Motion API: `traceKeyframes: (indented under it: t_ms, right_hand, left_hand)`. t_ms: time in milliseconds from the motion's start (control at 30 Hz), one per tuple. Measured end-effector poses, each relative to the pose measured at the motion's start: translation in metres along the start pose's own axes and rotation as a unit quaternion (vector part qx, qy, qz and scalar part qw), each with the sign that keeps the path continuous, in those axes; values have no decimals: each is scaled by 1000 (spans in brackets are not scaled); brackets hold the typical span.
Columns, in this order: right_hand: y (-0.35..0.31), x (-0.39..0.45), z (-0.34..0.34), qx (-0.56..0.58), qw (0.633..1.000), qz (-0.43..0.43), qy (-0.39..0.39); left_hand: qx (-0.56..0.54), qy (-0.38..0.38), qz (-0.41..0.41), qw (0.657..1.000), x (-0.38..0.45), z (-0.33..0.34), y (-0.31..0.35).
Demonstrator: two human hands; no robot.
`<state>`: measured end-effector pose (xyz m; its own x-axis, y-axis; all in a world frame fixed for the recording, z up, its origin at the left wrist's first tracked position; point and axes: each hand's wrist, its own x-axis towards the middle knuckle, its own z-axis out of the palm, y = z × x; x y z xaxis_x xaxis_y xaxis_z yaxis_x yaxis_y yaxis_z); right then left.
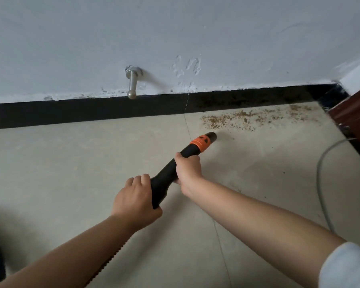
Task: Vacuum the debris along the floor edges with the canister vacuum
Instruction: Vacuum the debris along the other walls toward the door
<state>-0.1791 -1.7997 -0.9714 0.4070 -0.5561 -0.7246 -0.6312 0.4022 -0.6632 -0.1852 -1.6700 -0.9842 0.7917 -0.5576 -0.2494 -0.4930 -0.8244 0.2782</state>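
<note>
Both hands are clamped on the black nozzle (pixel 175 171): left hand (pixel 134 199) at its rear, right hand (pixel 188 170) just behind the orange collar (pixel 201 143). The nozzle tip sits just short of the debris (pixel 233 120), which lies on the floor (pixel 71 163) against the skirting (pixel 92 111).

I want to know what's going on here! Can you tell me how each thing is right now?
Vacuum nozzle: held off the floor, tip aimed at the crumbs.
Left hand: grips the nozzle's back end.
Right hand: grips the nozzle near its orange ring.
Crumbs: scattered along the baseboard, not sucked up yet.
Door stopper: sticks out from the wall.
Grey cord: lies loose on the floor.
</note>
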Motion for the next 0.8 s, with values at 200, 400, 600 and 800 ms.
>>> traceKeyframes:
  t_ms: [200,400,600,800]
  right_hand:
    - [7,-14,25,-28,997,10,-74]
    - [-8,2,19,-12,997,7,-71]
    - [-34,33,-4,16,999,-7,-47]
    - [-53,55,-18,20,998,-16,-49]
  left_hand:
    - [16,14,-63,998,-16,-5,-28]
    - [15,4,-64,998,5,-11,-12]
    - [8,-7,-63,998,40,-20,24]
    - [19,-19,-87,996,63,-26,49]
